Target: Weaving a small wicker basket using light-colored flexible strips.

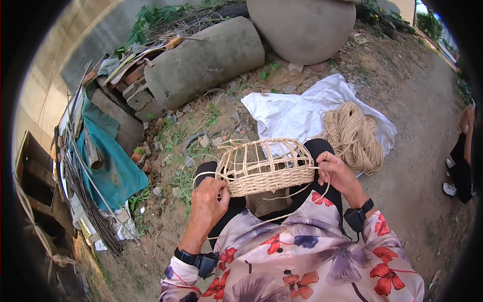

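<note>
A half-woven basket (271, 176) of pale twisted cord rests across my knees, its lower band tightly woven and its upper part an open lattice. At its left end, my left hand (207, 200) is closed, thumb and fingers pinching the basket's edge. By the opposite end, my right hand (338, 173) has its fingers closed on a strand of cord. From there the loose cord (282, 217) loops down and runs leftward across my lap. What lies between the fingertips of each hand is partly hidden.
A coil of cord (354, 136) lies on a white sheet (284, 113) ahead to the right. Beyond are a concrete cylinder (206, 63) and a big round vessel (302, 30). Teal cloth (108, 156), bricks and rods pile up at left. A person's legs (459, 166) show far right.
</note>
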Motion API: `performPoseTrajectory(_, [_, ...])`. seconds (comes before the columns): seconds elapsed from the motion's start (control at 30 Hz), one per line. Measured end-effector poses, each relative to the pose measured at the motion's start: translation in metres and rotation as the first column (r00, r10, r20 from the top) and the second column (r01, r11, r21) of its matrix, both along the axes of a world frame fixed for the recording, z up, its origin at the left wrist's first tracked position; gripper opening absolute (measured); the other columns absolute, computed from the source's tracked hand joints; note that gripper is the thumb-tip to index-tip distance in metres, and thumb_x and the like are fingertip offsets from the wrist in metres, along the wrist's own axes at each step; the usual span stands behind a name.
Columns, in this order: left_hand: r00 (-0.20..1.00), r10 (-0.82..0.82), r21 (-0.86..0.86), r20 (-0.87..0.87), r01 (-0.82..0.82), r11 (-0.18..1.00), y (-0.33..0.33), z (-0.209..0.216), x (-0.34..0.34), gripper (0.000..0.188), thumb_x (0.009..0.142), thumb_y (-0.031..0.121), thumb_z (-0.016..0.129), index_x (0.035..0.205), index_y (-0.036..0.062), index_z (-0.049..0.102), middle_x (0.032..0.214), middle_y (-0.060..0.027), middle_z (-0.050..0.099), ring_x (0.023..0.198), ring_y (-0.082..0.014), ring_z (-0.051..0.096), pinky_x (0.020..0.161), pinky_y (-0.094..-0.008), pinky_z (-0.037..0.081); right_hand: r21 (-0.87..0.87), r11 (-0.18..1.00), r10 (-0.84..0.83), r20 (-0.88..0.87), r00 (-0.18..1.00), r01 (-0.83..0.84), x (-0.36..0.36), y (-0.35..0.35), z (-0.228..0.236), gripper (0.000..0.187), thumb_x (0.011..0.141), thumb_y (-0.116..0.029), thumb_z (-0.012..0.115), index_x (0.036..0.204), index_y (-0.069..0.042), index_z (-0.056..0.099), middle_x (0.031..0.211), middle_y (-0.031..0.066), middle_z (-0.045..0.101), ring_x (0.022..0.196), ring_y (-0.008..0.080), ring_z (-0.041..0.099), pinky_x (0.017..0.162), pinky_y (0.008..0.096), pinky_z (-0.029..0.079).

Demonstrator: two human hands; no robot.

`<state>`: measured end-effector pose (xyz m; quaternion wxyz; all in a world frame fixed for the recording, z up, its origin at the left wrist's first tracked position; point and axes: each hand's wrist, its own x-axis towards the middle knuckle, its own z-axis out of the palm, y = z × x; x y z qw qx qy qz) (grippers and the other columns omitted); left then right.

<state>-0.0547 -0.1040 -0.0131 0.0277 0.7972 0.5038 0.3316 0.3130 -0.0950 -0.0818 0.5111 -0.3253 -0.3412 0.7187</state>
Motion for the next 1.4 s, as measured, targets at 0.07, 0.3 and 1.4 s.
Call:
performPoseTrajectory(0.07, [0.997, 0.067, 0.031, -0.043, -0.065, 0.997, 0.000, 0.002, -0.002, 0.008, 0.071, 0.003, 0.066, 0.078, 0.0069, 0.064, 0.073, -0.0087, 0.059, 0.064, -0.0282, 0.061, 0.055, -0.0376, 0.049, -0.008, 0.995, 0.095, -0.093, 0.991, -0.097, 0.006, 0.003, -0.001, 0.017, 0.088, -0.011, 0.060, 0.103, -0.006, 0.055, 0.063, -0.0008, 0.051, 0.053, 0.0085, 0.050, 0.056, 0.0288, 0.050])
performPoseTrajectory(0.3, [0.831, 0.430, 0.006, -0.354, -0.457, 0.889, 0.010, -0.024, -0.117, 0.016, 0.068, 0.005, 0.063, 0.084, 0.0057, 0.066, 0.080, -0.0087, 0.063, 0.060, -0.0201, 0.059, 0.057, -0.0321, 0.048, -0.020, 0.992, 0.116, -0.163, 0.980, -0.121, 0.013, 0.003, -0.008, 0.021, 0.088, -0.011, 0.062, 0.107, -0.006, 0.055, 0.063, -0.0026, 0.045, 0.051, 0.0072, 0.043, 0.057, 0.0286, 0.046])
performPoseTrajectory(1.4, [1.000, 0.006, 0.115, -0.024, -0.003, 0.993, -0.002, 0.000, -0.006, 0.011, 0.072, 0.003, 0.069, 0.082, 0.0057, 0.065, 0.081, -0.0071, 0.064, 0.072, -0.0240, 0.063, 0.063, -0.0343, 0.049, -0.014, 0.996, 0.086, -0.173, 0.981, -0.089, 0.008, 0.003, -0.018, 0.013, 0.091, -0.007, 0.057, 0.103, -0.003, 0.057, 0.065, 0.0012, 0.050, 0.054, 0.0085, 0.047, 0.059, 0.0297, 0.048])
